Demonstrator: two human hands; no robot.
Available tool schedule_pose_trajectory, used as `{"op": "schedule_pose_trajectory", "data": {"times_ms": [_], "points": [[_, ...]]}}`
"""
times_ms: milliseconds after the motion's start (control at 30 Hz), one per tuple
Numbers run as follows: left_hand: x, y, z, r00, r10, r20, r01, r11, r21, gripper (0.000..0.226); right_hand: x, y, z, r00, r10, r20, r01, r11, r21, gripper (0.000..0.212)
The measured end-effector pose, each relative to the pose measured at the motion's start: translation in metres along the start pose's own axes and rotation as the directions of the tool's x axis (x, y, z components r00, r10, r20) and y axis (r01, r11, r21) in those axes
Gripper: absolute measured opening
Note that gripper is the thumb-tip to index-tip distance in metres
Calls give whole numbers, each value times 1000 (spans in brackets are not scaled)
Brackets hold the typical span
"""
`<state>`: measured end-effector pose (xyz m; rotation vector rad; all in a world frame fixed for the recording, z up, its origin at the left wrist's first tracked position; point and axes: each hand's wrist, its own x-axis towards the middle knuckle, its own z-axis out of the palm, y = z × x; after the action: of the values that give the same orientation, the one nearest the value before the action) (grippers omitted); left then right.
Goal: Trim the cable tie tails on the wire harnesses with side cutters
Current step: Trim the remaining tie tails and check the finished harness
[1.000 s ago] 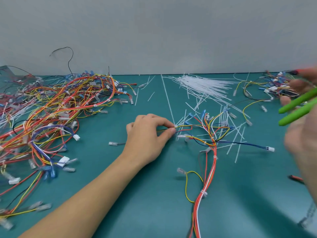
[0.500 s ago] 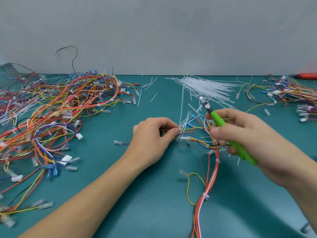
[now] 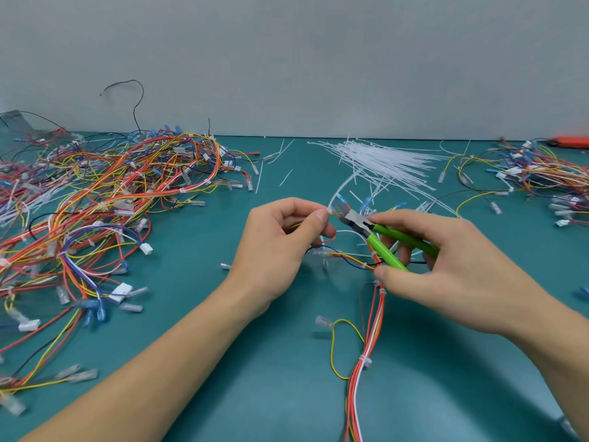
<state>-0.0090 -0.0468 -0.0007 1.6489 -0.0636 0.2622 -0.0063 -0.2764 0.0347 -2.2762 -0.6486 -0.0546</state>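
Risk, as a guess: nicking a wire beside the tie, since blades sit tight against the bundle. Left hand point(image 3: 280, 247) pinching wire harness point(image 3: 371, 317) at mid-worktop point(image 3: 197, 314), cable tie tail point(image 3: 341, 186) curling up. Right hand point(image 3: 446, 269) curled round green side cutters point(image 3: 379, 232), blades parted at the tail.

The side cutters point(image 3: 387, 236) have bright green handles and a grey head. The harness wires point(image 3: 366, 362) are red, orange, yellow and white; the table point(image 3: 271, 393) is teal.
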Motion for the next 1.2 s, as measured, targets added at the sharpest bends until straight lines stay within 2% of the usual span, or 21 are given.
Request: {"op": "schedule_pose_trajectory", "data": {"times_ms": [233, 500, 667, 767, 867, 933, 1033, 1200], "points": [[-3, 2, 0, 999, -9, 32, 9, 1000, -6, 11, 0, 0, 5, 998, -59, 15, 59, 998, 4, 50], [-2, 1, -2, 999, -2, 34, 1, 1000, 15, 12, 1, 7, 8, 998, -59, 35, 59, 998, 21, 45], [-2, -1, -2, 999, -8, 34, 8, 1000, 25, 10, 0, 6, 8, 995, -59, 87, 53, 997, 63, 34], [-2, -2, -2, 999, -21, 25, 20, 999, 29, 10, 2, 3, 9, 997, -45, -62, 56, 982, 179, 34], [-2, 0, -4, 999, -42, -27, 43, 998, 36, 10, 8, 2, 8, 971, 137, -194, -41, 902, 431, 29], [0, 0, -8, 996, -55, -73, 59, 997, 49, 10, 10, 6, 4, 944, 238, -228, -99, 865, 492, 21], [3, -1, -13, 990, -69, -123, 77, 995, 59, 10, 10, 20, -11, 899, 343, -271, -216, 887, 408, 20], [8, -4, -22, 974, -84, -208, 98, 994, 55, 9, 9, 42, -34, 821, 472, -323, -473, 878, 81, 34]]}}
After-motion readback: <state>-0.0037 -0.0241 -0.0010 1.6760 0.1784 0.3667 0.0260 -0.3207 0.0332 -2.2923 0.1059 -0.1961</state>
